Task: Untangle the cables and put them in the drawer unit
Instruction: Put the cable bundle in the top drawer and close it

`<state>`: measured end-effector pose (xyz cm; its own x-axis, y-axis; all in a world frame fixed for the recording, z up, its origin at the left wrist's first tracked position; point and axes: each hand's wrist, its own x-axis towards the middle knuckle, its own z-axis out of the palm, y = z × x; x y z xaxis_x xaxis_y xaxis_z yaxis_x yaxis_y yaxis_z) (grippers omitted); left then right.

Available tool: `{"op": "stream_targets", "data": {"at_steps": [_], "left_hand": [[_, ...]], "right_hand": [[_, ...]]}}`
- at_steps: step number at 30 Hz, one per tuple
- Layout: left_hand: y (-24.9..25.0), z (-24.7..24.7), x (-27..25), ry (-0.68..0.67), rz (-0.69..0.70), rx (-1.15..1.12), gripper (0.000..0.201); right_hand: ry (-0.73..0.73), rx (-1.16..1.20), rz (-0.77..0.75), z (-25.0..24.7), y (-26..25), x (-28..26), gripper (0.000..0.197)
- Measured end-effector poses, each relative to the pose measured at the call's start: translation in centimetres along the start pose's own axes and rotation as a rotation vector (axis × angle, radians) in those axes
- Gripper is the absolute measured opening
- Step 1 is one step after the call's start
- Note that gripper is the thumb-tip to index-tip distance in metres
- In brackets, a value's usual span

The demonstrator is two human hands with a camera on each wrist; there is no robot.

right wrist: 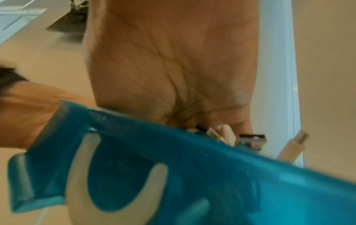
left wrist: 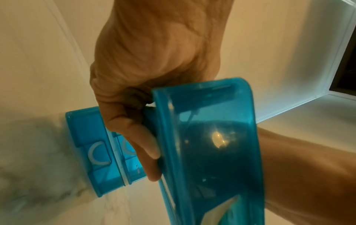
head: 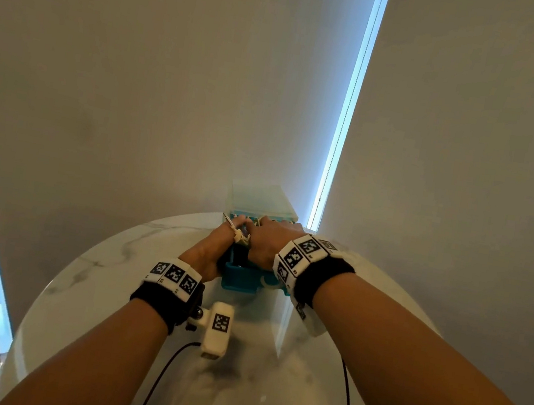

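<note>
Marble-patterned round table [head: 103, 268] carries a teal pulled-out drawer [head: 240, 280] of the drawer unit [head: 264, 202], which stands at the table's far edge. Left hand [head: 208, 250] curls its fingers [left wrist: 134, 134] round the drawer's side wall. Right hand [head: 270, 241] reaches down into the drawer onto the cables [head: 240, 235]; its finger posture cannot be told. A white connector [right wrist: 292, 146] projects above the drawer rim.

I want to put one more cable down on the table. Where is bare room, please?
Bare marble lies left of the left hand, and near the table front edge, beside the wrist camera. Around the pulled-out blue drawer and the right hand it is crowded.
</note>
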<state>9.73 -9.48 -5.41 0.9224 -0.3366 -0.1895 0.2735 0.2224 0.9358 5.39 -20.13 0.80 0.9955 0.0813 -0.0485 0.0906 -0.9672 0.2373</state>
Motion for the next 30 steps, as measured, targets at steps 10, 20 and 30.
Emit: {"op": "stream_targets", "data": {"at_steps": [10, 20, 30], "left_hand": [[0.8, 0.1, -0.5, -0.044, 0.010, 0.023, 0.040], [-0.6, -0.3, 0.3, -0.137, 0.103, -0.094, 0.058], [-0.8, -2.0, -0.1, -0.233, 0.188, 0.226, 0.053]], "right_hand": [[-0.184, 0.363, -0.155, -1.6, 2.0, -0.4, 0.042], [0.142, 0.392, -0.096, -0.5, 2.9, 1.0, 0.034], [-0.079, 0.732, -0.085, -0.7, 5.1, -0.7, 0.039]]}}
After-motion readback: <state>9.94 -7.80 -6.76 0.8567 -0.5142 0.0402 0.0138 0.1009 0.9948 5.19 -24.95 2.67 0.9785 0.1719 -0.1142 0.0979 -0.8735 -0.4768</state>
